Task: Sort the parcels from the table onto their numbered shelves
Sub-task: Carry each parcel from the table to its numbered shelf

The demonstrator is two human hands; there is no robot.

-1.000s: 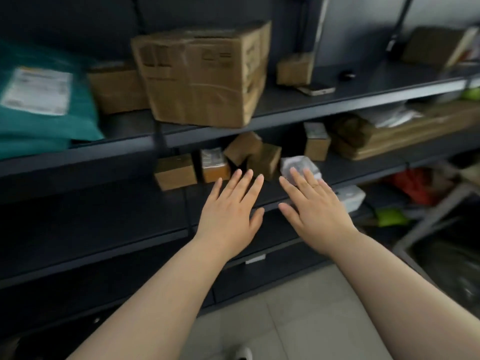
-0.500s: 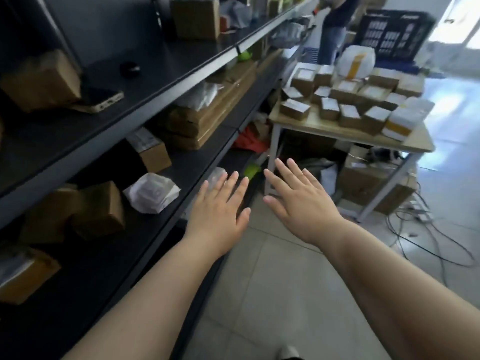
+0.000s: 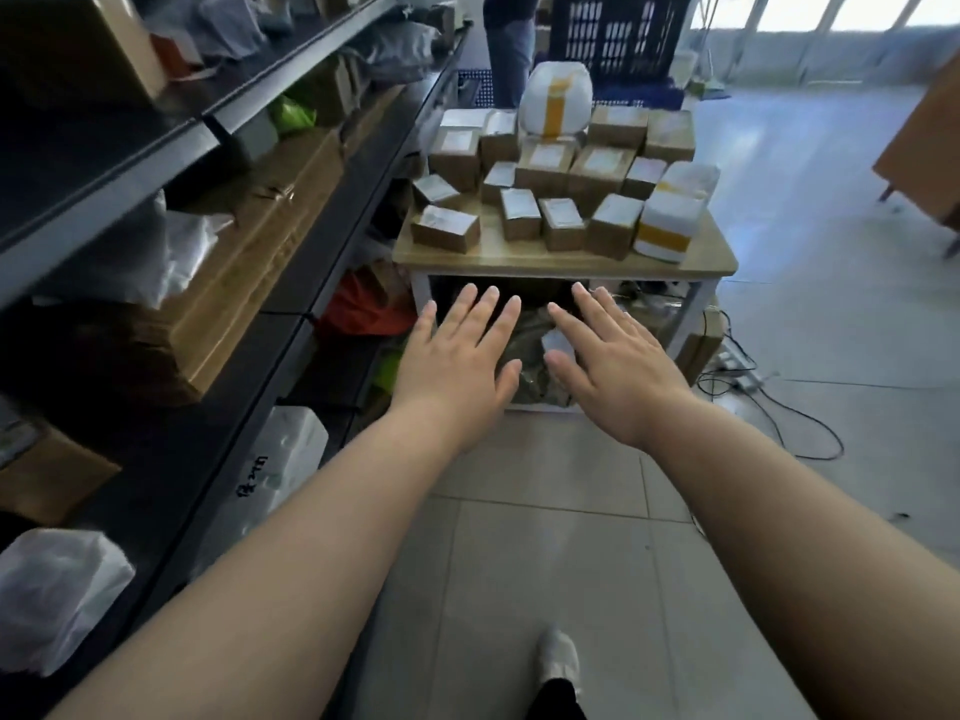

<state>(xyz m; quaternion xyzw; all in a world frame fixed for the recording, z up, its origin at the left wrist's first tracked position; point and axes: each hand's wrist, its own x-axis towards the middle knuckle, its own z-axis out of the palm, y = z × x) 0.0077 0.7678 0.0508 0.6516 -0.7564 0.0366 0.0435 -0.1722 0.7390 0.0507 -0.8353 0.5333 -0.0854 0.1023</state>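
**Hands empty ahead of parcel table**

Parcels (image 3: 545, 168) crowd your wooden table (image 3: 519, 262): small square cardboard boxes (image 3: 447, 228) with pale labels, plus two plump white bags (image 3: 670, 215) banded in yellow tape; your left hand (image 3: 457, 366) and right hand (image 3: 618, 371) reach palm-down side by side, fingers straight and spread, holding nothing; both hang short of the table's near edge, apart from every box; dark metal shelves (image 3: 130, 184) run along your left, stacked with brown cartons (image 3: 260, 241) and crinkled white plastic (image 3: 171, 252).
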